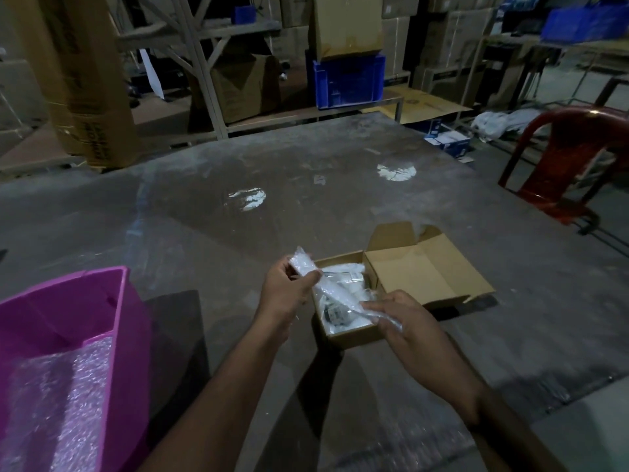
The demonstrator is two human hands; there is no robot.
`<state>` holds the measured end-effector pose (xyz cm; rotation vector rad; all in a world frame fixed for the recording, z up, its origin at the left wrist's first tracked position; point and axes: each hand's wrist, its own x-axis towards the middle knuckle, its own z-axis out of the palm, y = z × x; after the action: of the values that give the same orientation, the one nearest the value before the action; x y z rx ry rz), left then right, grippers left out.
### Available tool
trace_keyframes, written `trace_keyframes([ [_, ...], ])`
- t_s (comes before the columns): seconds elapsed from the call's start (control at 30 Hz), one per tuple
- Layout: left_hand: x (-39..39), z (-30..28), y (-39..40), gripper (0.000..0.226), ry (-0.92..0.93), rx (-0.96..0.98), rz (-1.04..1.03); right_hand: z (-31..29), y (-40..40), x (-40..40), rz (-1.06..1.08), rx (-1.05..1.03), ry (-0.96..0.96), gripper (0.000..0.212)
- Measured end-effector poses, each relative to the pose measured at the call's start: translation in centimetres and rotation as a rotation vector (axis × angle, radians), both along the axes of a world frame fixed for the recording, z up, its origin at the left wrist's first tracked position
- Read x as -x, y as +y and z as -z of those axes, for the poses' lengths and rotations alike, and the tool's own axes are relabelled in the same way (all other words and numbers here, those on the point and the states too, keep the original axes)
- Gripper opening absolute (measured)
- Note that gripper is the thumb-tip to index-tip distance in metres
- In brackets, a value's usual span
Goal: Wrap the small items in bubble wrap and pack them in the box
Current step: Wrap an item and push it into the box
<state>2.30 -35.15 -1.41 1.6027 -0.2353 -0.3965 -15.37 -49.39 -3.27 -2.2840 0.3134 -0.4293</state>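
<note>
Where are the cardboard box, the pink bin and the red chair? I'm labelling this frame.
cardboard box (pixel 422 274): head view, inside of its open lid.
pink bin (pixel 78 304): head view, far inner wall.
red chair (pixel 578 131): head view, curved backrest.

Print on tall carton (pixel 89 80) (blurred) is unreadable

Around the small cardboard box (pixel 343 330), the grey desk (pixel 238 233) lies bare on the far side and to the left. The box's open lid (pixel 422 267) rises on its right side and blocks a low approach from there. Well left of the box, at the near edge, a pink bin (pixel 78 301) stands with tall walls; beyond the desk, far right of the box, is a red chair (pixel 571 158).
</note>
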Motion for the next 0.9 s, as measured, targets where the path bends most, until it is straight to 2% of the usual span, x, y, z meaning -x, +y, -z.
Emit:
trace_keyframes([
  [0.13,-0.9,0.0,-1.2,0.026,-0.091,-0.052,0.172,-0.4,-1.5,1.0,0.154,0.041,0.023,0.027],
  [0.23,-1.8,-0.7,-2.6,0.016,-0.206,-0.182,0.417,-1.1,-2.0,1.3,0.259,0.047,0.016,0.027],
  [0.33,-2.4,-1.4,-3.7,0.014,-0.144,-0.187,0.589,-1.7,-2.2,1.3,0.387,0.007,0.009,0.023],
  [0.4,-2.9,-1.2,-3.9,0.028,-0.061,-0.137,0.645,-1.9,-2.2,1.3,0.456,-0.009,0.031,0.018],
  [0.47,-3.6,-0.6,-4.0,0.033,-0.060,-0.146,0.643,-2.1,-2.1,1.1,0.480,0.005,0.052,0.014],
  [0.6,-4.0,0.4,-5.3,0.023,-0.130,-0.198,0.558,-2.3,-1.9,0.6,0.484,0.027,0.037,0.013],
  [0.73,-4.5,1.4,-7.2,0.015,-0.234,-0.281,0.406,-2.3,-1.3,0.2,0.426,0.133,0.045,0.019],
  [0.9,-4.6,2.4,-8.9,0.028,-0.391,-0.498,0.277,-0.8,0.0,-1.0,0.327,0.294,0.035,0.025],
])
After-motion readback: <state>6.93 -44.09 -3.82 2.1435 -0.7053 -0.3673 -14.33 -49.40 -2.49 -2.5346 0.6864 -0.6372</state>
